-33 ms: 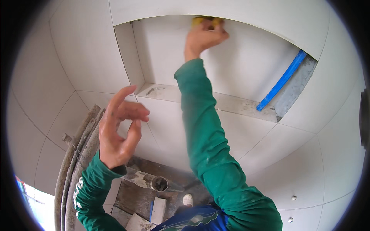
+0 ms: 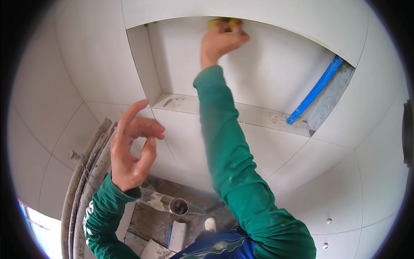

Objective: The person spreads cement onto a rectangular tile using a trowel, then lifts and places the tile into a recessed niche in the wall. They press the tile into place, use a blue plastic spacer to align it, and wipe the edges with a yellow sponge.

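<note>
Up in a rectangular recess in the tiled wall, my right hand (image 2: 223, 42) is closed on a yellow sponge (image 2: 213, 23), partly hidden by the fingers and blurred. It is at the upper edge of the recess's pale back panel (image 2: 271, 60). My left hand (image 2: 133, 151) is raised, empty, in front of the wall below the recess's lower left corner. Its fingers are loosely curved and apart, touching nothing.
A blue strip (image 2: 315, 90) leans in the recess's right end beside bare grey cement. Several rough poles (image 2: 88, 185) stand at the left, bound with wire. Below are an open pipe end (image 2: 179, 206), tile offcuts (image 2: 177, 236) and a white shoe (image 2: 210, 224).
My right hand has slid a little to the left along the recess's top edge with the sponge. My left hand has shifted very slightly down and left.
</note>
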A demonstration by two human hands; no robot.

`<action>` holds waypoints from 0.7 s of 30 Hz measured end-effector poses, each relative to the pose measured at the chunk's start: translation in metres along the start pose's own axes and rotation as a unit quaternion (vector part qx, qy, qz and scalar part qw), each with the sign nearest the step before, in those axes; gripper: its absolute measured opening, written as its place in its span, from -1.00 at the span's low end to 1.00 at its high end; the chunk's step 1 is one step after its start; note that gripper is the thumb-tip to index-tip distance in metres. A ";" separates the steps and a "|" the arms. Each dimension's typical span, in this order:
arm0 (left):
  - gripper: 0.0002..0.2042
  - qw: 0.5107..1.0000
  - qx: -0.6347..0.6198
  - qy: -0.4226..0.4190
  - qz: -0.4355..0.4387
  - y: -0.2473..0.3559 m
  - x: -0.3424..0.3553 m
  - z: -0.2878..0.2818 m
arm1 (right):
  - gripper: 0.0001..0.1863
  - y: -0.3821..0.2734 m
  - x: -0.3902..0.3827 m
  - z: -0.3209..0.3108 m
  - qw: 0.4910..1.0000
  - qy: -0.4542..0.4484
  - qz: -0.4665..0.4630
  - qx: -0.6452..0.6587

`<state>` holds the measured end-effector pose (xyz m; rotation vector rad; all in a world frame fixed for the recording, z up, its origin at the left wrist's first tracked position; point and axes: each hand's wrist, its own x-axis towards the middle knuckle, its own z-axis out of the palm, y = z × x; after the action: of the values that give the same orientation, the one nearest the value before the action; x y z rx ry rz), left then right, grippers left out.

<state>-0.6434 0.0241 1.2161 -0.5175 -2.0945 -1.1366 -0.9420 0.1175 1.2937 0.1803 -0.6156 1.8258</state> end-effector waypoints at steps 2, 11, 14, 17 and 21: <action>-0.38 0.999 -0.010 0.015 -0.034 -0.005 -0.006 0.000 | -0.86 0.003 -0.008 -0.001 0.991 -0.096 -0.022 -0.090; -0.42 0.982 -0.127 -0.029 -0.139 -0.048 0.007 0.016 | -0.55 -0.054 -0.012 -0.090 0.926 -0.318 0.203 0.016; -0.42 0.919 -0.314 -0.026 -0.238 -0.048 0.037 0.026 | -0.54 -0.092 -0.042 -0.112 0.881 -0.376 0.289 0.004; -0.49 0.832 -0.499 -0.040 -0.240 -0.064 0.055 0.033 | -0.58 -0.105 -0.056 -0.133 0.817 -0.509 0.259 -0.085; -0.61 0.943 -0.255 0.018 -0.214 -0.092 0.040 0.033 | -0.43 -0.102 -0.047 -0.145 0.773 -0.598 -0.147 -0.153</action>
<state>-0.7403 0.0031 1.1806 -0.2668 -1.9197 -1.9493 -0.8065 0.1723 1.1832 1.1986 -1.6354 1.0872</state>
